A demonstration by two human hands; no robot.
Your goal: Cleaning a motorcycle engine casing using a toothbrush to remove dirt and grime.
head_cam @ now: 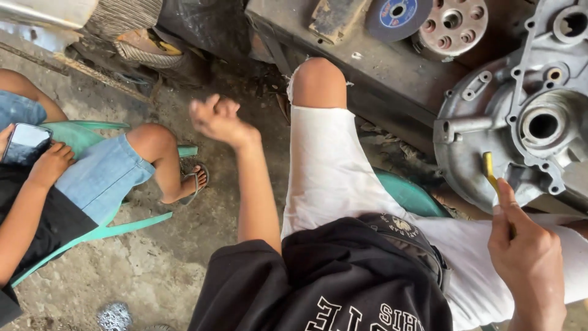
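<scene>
The right hand [527,251] is closed around a yellow-handled tool [490,175], thumb pressed along the handle, with the tool's tip set against the lower left part of a grey cast-metal engine cover [484,116] that stands tilted at the near edge of a dark, grimy workbench [380,73]. The left hand [217,119] is raised over the concrete floor [153,263], well apart from the cover, fingers loosely curled into a half fist and holding nothing. The work in hand looks like prying or scraping at the cover's rim, done with the right hand alone; carrying on would call for a firm push along the handle, and probably the free hand coming over to steady the casting. Farther back on the bench lie a round drilled metal plate [452,24] and a blue-labelled cutting disc [398,15]. To the left, another person sits on a green plastic chair [92,132], a hand resting on a phone [26,142].
</scene>
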